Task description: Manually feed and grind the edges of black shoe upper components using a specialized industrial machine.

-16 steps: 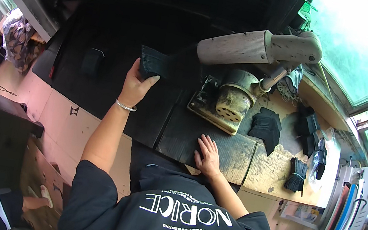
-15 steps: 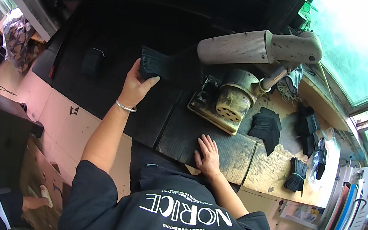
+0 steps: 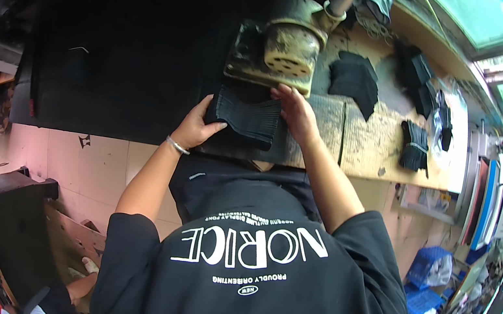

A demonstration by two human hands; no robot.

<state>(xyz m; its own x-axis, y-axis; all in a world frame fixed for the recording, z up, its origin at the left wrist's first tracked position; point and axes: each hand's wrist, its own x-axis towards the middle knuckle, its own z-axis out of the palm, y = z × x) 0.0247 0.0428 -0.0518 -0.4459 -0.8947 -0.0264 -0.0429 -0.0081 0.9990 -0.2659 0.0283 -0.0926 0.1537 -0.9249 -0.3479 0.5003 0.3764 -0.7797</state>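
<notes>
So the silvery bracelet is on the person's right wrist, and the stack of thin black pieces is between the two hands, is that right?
Not quite: the head view shows the silvery bracelet on the left wrist, not the right. The stack of thin black pieces is indeed between the left hand and right hand.

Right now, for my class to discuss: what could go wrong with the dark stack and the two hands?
1. The dark stack has many thin layers, so pieces might slip from the left hand.
2. The right hand is close to the machine base and could knock it.
3. The stack appears near the table's front edge, so loose pieces could fall off.
</notes>
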